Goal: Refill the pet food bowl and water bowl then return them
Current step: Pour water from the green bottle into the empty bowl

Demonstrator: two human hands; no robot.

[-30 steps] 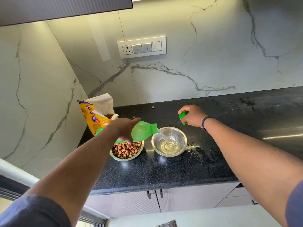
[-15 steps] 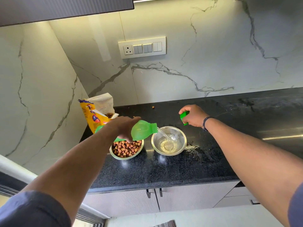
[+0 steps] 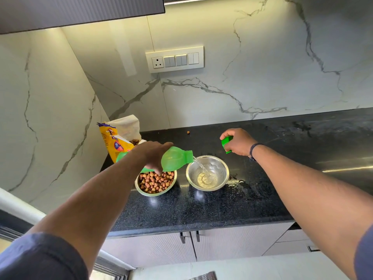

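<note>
Your left hand (image 3: pixel 153 156) is out over the counter (image 3: pixel 201 209), arm stretched fwd from the lower left, fingers wrapped round a green bottle (image 3: pixel 175 161). The bottle is tipped nearly flat, neck to the right, w/ a thin stream of water running from its mouth into the steel water bowl (image 3: pixel 207 173). A shallow pool sits in that bowl's bottom. Just left of it, nearly touching, the food bowl (image 3: pixel 155 181) holds brown kibble; your left hand and the bottle's body hang above its far edge.

Your right hand (image 3: pixel 237 142) is further back on the counter, arm reaching in from the right, fingers curled round a green cap (image 3: pixel 226 142). Dark band on that wrist.

The yellow pet food bag (image 3: pixel 116 138) stands open in the corner, behind the left hand. Some wet patches lie on the counter right of the water bowl.
</note>
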